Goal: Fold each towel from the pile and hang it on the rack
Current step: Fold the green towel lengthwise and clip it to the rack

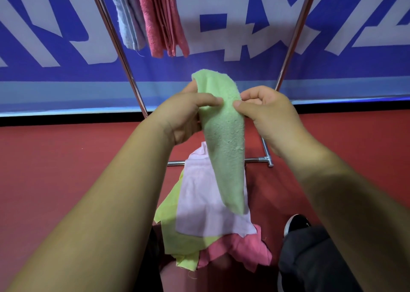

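Pinching a light green terry towel (224, 149) that is folded into a narrow strip, a person's left hand (184, 114) and right hand (266, 112) hold it up in front of a chrome tube rack (115, 41). The left thumb lies across the towel's front with the fingers curled behind it. The right thumb and curled fingers clamp the opposite edge at the same height, so both hands are closed on the cloth. The likely trouble is the fold slipping. Only the upper part is held, so the loose layers below could slide apart or twist on the way up to the rail, which is out of view above. The strip could also brush the grey-blue towel (128, 21) and the pink towel (162, 19) already hanging at the far left and pull them askew. A short end of the green towel flops over above the left hand. Most of it hangs below the grip, and its lower tip dangles in front of a pale lilac towel (206, 203). That towel tops the near pile, with a yellow-green towel (177, 236) and a pink crumpled towel (244, 249), on the red floor (66, 158).
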`<state>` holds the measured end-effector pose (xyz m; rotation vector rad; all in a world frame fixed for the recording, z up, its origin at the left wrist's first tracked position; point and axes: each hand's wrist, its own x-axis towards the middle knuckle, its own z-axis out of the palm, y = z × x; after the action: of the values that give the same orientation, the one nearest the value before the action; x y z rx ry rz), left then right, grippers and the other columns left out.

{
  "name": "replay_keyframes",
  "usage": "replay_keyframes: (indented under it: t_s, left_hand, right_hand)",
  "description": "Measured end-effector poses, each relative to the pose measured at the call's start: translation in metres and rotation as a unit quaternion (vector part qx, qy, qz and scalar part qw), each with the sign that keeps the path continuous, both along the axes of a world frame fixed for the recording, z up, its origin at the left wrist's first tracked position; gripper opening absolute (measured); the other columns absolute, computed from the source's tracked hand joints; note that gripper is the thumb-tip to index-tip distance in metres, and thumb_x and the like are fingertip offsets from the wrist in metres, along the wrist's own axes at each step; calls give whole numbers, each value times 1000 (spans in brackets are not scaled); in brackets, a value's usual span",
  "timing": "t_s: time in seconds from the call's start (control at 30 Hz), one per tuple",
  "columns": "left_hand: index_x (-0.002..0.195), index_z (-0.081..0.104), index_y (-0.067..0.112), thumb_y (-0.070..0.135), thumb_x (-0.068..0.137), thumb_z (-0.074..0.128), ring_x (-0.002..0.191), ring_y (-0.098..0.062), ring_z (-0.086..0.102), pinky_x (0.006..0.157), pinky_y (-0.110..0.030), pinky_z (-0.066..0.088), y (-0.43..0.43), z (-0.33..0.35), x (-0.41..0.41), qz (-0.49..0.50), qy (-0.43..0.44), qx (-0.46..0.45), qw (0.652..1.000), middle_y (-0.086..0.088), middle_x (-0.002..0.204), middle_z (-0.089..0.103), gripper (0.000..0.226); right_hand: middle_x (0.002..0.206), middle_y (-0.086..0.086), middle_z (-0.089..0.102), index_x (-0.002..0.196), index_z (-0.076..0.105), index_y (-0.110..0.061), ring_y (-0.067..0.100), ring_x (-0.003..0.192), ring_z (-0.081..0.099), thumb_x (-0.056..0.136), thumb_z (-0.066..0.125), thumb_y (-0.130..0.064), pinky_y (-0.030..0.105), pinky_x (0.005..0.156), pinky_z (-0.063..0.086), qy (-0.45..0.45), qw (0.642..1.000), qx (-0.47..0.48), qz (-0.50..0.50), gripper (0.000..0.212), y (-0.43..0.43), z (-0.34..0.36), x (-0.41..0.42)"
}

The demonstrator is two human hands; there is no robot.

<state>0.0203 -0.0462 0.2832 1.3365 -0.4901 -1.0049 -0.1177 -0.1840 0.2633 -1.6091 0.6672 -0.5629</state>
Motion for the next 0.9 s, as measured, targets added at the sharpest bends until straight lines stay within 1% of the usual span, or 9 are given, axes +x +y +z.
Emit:
replay_keyframes:
  t_s: [0.13,0.23,0.3,0.43,0.53,0.6,0.67,0.77,0.9]
  left_hand:
    - [146,57,18,-7,93,67,117,-30,74,92,-40,62,-5,-7,-5,-25,24,-8,999,-12,131,75,59]
    - [143,61,8,-8,95,65,111,-26,76,84,-35,63,-7,-8,-10,-29,48,-13,998,-15,130,75,51]
    - [139,64,2,-4,98,64,110,-24,75,89,-34,64,-9,-9,-13,-28,68,-5,997,-17,131,74,42]
    - [133,68,2,20,101,70,108,-24,73,99,-38,62,-13,-15,-19,-26,122,45,991,-14,120,73,37]
    - [122,71,20,50,99,68,111,-23,75,107,-39,55,-14,-21,-21,-100,48,146,983,-6,112,77,38]
    - [117,71,23,42,100,69,116,-22,75,112,-40,51,-16,-25,-24,-103,25,140,985,-4,113,78,25]
    - [115,72,20,26,101,71,107,-19,75,104,-35,57,-20,-27,-25,-71,17,96,993,-4,112,79,16]
    - [126,72,7,12,101,69,102,-18,75,94,-32,61,-24,-28,-26,-33,5,34,999,-9,119,79,26]
    - [127,71,6,6,99,69,96,-21,75,89,-34,61,-27,-25,-28,1,-35,8,999,-12,113,79,28]
  right_hand:
    - [75,-3,70,104,69,-17,11,70,64,94,78,-15,34,70,54,-19,1000,-3,-17,13,-3,2,-2]
    - [74,1,64,103,68,-19,19,70,55,93,78,-17,37,69,45,-41,999,-23,-22,14,-5,3,-5]
    - [74,4,57,98,69,-20,21,71,49,94,77,-15,37,71,40,-60,998,-11,-28,11,-6,3,-7]
    - [78,6,61,93,73,-22,20,73,55,95,76,-12,34,71,44,-57,997,3,-57,11,-10,3,-8]
    - [85,2,73,94,76,-22,14,75,64,96,77,-13,33,73,54,-35,994,8,-106,9,-17,1,-9]
    - [95,5,78,97,78,-22,15,84,69,95,77,-15,39,85,60,-18,991,2,-130,7,-22,-1,-10]
    - [99,4,80,100,80,-22,16,89,72,96,77,-15,39,91,61,-11,990,5,-139,9,-27,-1,-13]
    - [94,1,77,103,82,-23,16,82,68,95,74,-11,36,77,55,-9,993,22,-115,17,-30,-1,-15]
    - [105,9,79,111,83,-23,14,84,65,97,70,-8,31,76,52,-15,995,18,-98,24,-29,-1,-18]
